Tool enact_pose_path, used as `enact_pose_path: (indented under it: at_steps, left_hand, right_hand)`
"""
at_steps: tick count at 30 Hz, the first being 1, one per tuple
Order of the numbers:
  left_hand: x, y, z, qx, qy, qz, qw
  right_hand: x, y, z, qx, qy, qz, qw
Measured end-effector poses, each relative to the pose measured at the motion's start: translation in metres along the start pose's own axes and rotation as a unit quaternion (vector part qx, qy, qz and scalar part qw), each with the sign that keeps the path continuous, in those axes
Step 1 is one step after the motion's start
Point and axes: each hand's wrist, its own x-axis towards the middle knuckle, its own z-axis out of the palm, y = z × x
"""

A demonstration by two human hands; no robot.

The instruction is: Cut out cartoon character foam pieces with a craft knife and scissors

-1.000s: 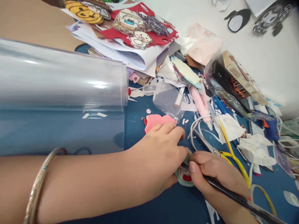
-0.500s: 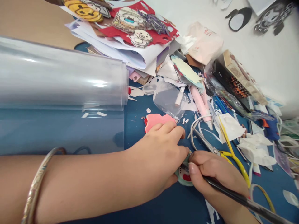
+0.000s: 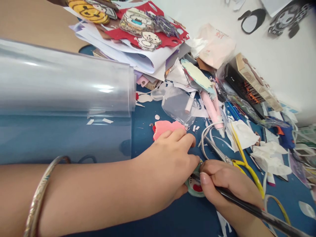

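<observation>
A small round piece with a pale green rim (image 3: pixel 197 193) and a red patch on white lies low in the middle. My left hand (image 3: pixel 172 154) reaches across from the left, its fingers curled and thumb against the piece's left edge, pinching it. In my right hand (image 3: pixel 227 181) is a long black pen-like tool (image 3: pixel 249 207), pen or brush I cannot tell. Its tip rests over the piece, close to my left fingers. Most of the piece's upper part is hidden by my hands. A pink scalloped cutout (image 3: pixel 168 127) sits just beyond my left knuckles.
Yellow-handled scissors (image 3: pixel 251 174) lie right of my right hand, near crumpled white tissues (image 3: pixel 271 158). A large clear plastic roll (image 3: pixel 64 85) covers the left. Behind are a pink tube (image 3: pixel 211 108), a stack of papers and cutouts (image 3: pixel 148 59), and a wooden box (image 3: pixel 259 82).
</observation>
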Motion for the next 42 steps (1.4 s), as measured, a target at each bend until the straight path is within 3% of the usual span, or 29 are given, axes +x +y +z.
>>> enact_pose_path:
  at_steps: [9, 15, 23, 31, 42]
  left_hand:
    - [-0.0004, 0.0024, -0.0017, 0.006, 0.000, -0.013, 1.000]
    - [-0.0022, 0.0024, -0.0038, 0.009, -0.002, -0.008, 1.000]
    - [-0.0001, -0.0005, 0.0015, -0.007, 0.005, 0.006, 1.000]
    - [-0.0015, 0.0019, 0.0022, -0.001, 0.023, -0.012, 1.000]
    - [-0.0006, -0.0039, 0.0049, -0.008, 0.020, 0.014, 1.000]
  right_hand:
    - [-0.0011, 0.0004, -0.0007, -0.024, -0.016, 0.012, 1.000]
    - [-0.0014, 0.0049, -0.0049, 0.002, -0.069, -0.036, 0.997]
    - [0.0040, -0.0027, -0.0011, -0.024, -0.029, -0.018, 0.999]
    - [0.0030, -0.0008, 0.0000, -0.004, -0.033, -0.028, 0.999]
    - [0.0028, 0.0002, 0.0003, 0.022, -0.034, -0.030, 0.999]
